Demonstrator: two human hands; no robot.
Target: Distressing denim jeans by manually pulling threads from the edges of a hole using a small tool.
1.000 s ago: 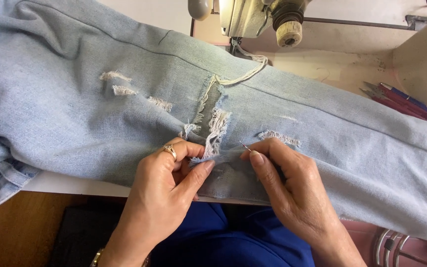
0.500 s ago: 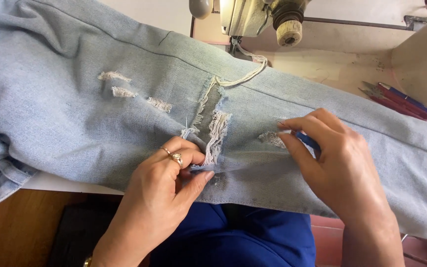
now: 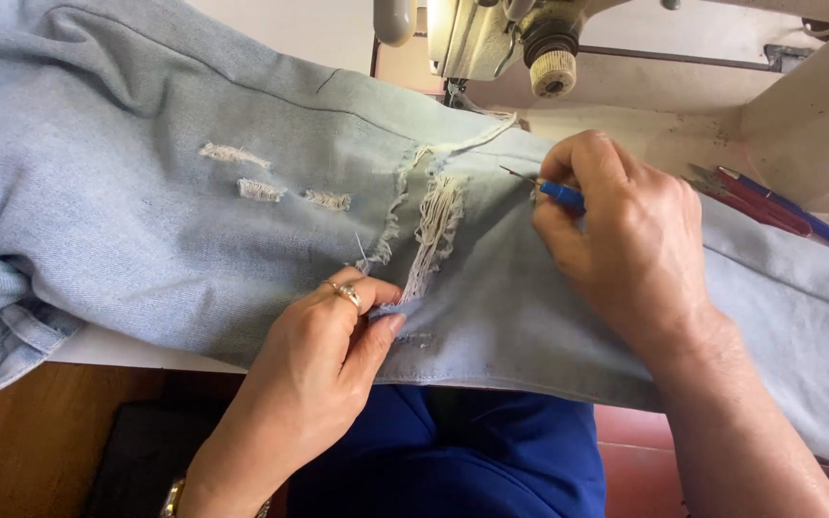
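Denim, pale blue and soft with wear, lies spread across the sewing table (image 3: 127, 350) in front of me: one pair of jeans (image 3: 146, 192), stretching from the far left to the near right. Its surface is distressed on purpose. I count three small frayed patches (image 3: 261, 190) of white thread toward the left, each a short ragged bar, and one long ripped opening (image 3: 434, 225) in the middle, where loose white threads run in a ladder between fuzzy edges.

My left hand (image 3: 323, 360) sits at the near edge of the cloth, closed in a pinch: thumb and fingers press a fold of denim just below the long rip. One gold ring (image 3: 349, 295) shows on a finger, and a metal watch band (image 3: 175, 499) at the wrist.

My right hand (image 3: 626, 240) rests on the fabric to the right of the rip, curled tight around a small tool with a blue plastic handle (image 3: 563, 196). Its thin metal tip (image 3: 515, 175) points left toward the frayed edge, just above the cloth; whether it touches I cannot tell.

Beyond the jeans stands one cream-coloured sewing machine (image 3: 491, 38) with a ribbed round knob. At the far right lie pens (image 3: 779, 206), two red and one blue, side by side. Near me, dark blue cloth (image 3: 453, 451) covers my lap.
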